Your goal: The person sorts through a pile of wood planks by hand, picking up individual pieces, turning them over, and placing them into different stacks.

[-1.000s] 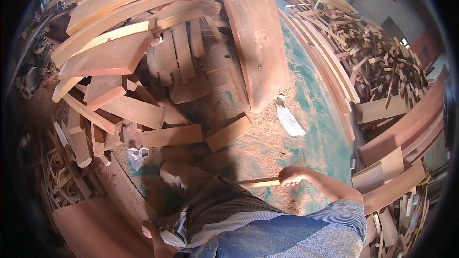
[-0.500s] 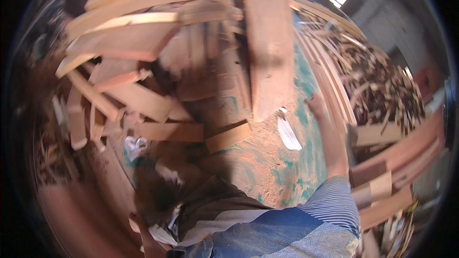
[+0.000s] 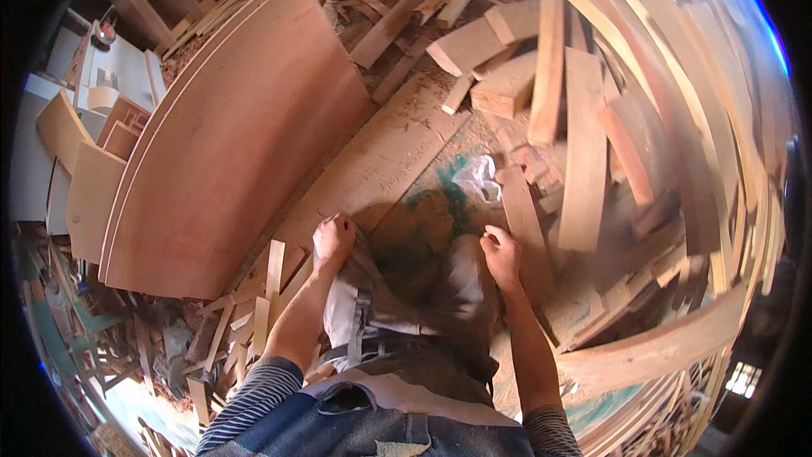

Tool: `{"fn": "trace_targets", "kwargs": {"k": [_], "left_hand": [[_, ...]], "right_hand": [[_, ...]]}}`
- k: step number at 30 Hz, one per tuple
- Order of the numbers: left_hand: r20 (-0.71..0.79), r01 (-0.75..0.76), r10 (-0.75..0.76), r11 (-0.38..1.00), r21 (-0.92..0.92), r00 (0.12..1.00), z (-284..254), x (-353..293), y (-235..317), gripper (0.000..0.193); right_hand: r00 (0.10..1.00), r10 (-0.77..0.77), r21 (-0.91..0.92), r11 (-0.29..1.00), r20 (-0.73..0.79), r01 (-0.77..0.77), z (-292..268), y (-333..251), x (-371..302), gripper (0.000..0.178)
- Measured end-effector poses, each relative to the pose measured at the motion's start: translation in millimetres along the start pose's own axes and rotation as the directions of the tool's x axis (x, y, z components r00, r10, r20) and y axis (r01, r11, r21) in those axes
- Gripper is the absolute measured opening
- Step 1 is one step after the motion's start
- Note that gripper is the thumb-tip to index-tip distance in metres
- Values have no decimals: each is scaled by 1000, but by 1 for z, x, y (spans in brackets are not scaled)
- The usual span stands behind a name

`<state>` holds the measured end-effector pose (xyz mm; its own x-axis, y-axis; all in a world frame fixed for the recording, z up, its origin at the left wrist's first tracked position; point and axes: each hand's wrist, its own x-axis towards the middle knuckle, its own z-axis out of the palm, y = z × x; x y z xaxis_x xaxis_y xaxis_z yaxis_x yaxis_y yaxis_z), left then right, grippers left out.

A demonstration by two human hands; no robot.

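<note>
My left hand (image 3: 336, 239) is curled into a loose fist above my left knee, beside a long sawdust-strewn plank (image 3: 372, 167). No object shows in it. My right hand (image 3: 502, 255) hangs by my right knee with its fingers bent inward, and nothing is visible in them. Close to it lies a short wooden board (image 3: 525, 220). A crumpled clear plastic bag (image 3: 479, 178) rests on the dusty green floor (image 3: 451, 190) ahead of my knees. Left of the plank leans a stack of wide reddish-brown panels (image 3: 237, 144).
Boards and blocks pile up on the right, among them a pale upright board (image 3: 582, 152) and a thick block (image 3: 505, 95). Thin offcuts (image 3: 269, 288) lie beside my left forearm. A white machine table (image 3: 114, 68) stands at the far left.
My view has swung left, bringing the wide panels into sight. My right hand, stretched out over the green floor before, is now drawn back to my knee. My left hand has come forward.
</note>
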<state>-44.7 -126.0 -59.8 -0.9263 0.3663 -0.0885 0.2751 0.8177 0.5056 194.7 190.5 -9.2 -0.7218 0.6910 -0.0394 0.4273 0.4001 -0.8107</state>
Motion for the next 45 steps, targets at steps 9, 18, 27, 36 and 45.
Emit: {"fn": "trace_targets", "kwargs": {"k": [9,18,27,36,45], "left_hand": [[175,48,-18,984,-171,984,22,70,-8,27],[-53,-517,531,840,166,846,99,311,73,38],[318,-261,141,888,378,938,137,395,98,50],[509,-250,151,959,131,847,36,392,162,49],[778,846,397,11,-534,486,-1,181,95,57]], "right_hand": [[972,111,-266,962,206,-53,37,-8,108,33],[953,-61,-462,864,297,200,56,9,24,40],[975,-7,-521,844,221,124,59,17,34,33],[985,-2,-480,873,171,85,59,26,41,26],[985,17,-544,835,174,82,64,39,24,25]]}}
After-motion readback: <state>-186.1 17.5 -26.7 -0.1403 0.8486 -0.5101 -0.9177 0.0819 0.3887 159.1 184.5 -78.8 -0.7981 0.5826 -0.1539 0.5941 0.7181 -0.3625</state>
